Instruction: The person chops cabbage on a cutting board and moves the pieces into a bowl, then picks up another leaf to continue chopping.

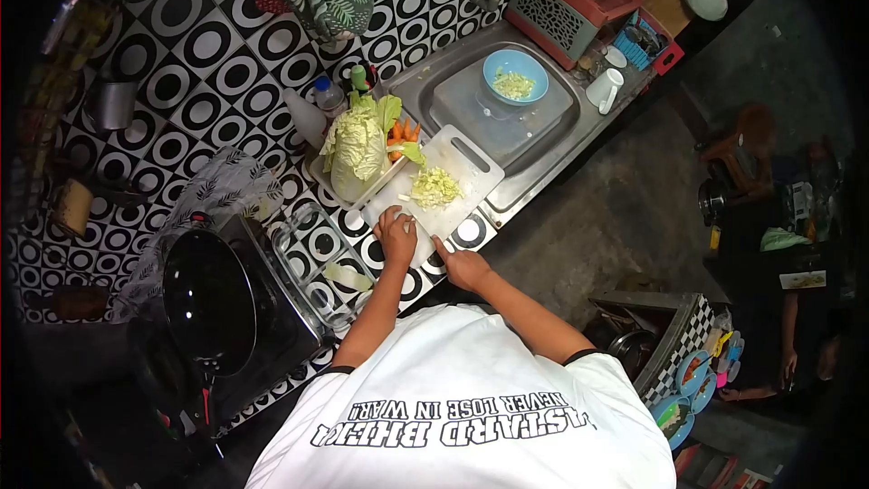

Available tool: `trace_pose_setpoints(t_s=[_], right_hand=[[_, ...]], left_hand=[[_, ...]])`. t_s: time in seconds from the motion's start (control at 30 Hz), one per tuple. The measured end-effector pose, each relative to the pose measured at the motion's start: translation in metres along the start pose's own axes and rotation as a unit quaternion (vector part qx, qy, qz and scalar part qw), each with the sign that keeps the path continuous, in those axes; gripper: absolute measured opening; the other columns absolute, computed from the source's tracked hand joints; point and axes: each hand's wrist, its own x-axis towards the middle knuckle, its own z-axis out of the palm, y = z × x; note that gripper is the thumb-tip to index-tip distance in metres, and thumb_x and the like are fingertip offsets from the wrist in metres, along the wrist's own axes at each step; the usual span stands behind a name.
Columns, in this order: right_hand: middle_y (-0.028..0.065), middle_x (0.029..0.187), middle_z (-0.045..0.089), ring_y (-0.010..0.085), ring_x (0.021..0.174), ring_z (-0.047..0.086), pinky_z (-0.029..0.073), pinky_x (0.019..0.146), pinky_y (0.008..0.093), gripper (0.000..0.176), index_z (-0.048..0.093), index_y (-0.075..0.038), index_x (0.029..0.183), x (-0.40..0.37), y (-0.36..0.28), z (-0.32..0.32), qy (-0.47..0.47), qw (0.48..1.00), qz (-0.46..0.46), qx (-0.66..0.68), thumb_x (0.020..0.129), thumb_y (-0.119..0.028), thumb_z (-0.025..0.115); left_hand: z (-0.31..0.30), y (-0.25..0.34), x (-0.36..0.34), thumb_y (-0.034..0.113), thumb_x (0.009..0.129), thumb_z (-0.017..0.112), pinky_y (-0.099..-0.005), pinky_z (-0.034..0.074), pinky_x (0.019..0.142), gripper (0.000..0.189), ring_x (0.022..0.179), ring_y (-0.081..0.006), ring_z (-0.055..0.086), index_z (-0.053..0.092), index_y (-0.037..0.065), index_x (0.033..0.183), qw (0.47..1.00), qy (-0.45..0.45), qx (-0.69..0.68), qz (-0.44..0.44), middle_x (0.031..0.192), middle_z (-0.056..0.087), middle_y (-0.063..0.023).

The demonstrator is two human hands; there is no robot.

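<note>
A white cutting board (471,183) lies on the tiled counter beside the sink, with a pile of chopped pale green cabbage (435,187) on it. My left hand (396,234) is at the board's near left edge, fingers curled down on something pale that I cannot make out. My right hand (460,264) is closed around the handle of a knife at the board's near edge; most of the blade is hard to see. Beyond my left hand, a cabbage head (358,149) and carrots (405,133) sit in a container.
A blue bowl (515,77) with chopped cabbage stands over the sink (405,91). To the left are a glass dish (312,258) and a black wok (209,301) on the stove. A red dish rack (561,23) and white mug (604,91) are at the back right. Another person's arm (790,330) shows far right.
</note>
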Motion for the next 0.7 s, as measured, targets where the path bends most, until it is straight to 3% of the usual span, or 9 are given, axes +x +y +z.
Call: trace_pose_setpoints(t_s=[0.13,0.2,0.5,0.7], right_hand=[[0.0217,0.085,0.068,0.036,0.076,0.067,0.053,0.069,0.0458,0.079,0.019,0.0,0.151,0.002,0.002,-0.018,-0.038,0.999,-0.009,-0.009,0.077,-0.002,0.048],[0.0225,0.076,0.067,0.0375,0.069,0.066,0.052,0.066,0.0455,0.08,0.018,0.002,0.15,0.007,0.01,-0.013,-0.008,0.999,-0.042,-0.013,0.076,-0.002,0.049],[0.0213,0.076,0.067,0.0375,0.069,0.066,0.053,0.064,0.0468,0.086,0.009,-0.002,0.152,0.025,0.016,0.011,0.031,0.998,-0.046,-0.026,0.076,-0.002,0.048],[0.0198,0.075,0.067,0.0357,0.066,0.066,0.053,0.062,0.0463,0.083,0.015,-0.003,0.152,0.012,0.028,0.003,0.022,0.996,-0.075,-0.031,0.077,-0.004,0.05]], left_hand=[[0.004,-0.001,-0.002,0.01,0.075,0.073,-0.0422,0.032,0.098,0.008,0.117,-0.0245,0.05,0.068,0.009,0.082,1.0,0.011,-0.005,-0.005,0.117,0.059,-0.0051],[0.003,0.0,-0.002,0.01,0.075,0.073,-0.0423,0.032,0.098,0.009,0.117,-0.0246,0.05,0.068,0.009,0.083,1.0,0.008,0.0,-0.007,0.117,0.059,-0.0053],[0.002,0.002,-0.006,0.009,0.073,0.074,-0.0422,0.033,0.097,0.014,0.116,-0.026,0.05,0.068,0.009,0.086,1.0,0.023,-0.001,-0.006,0.116,0.058,-0.006],[0.001,0.006,-0.006,0.009,0.073,0.073,-0.0419,0.033,0.097,0.015,0.116,-0.0264,0.051,0.066,0.008,0.086,1.0,0.029,0.005,-0.005,0.117,0.058,-0.0065]])
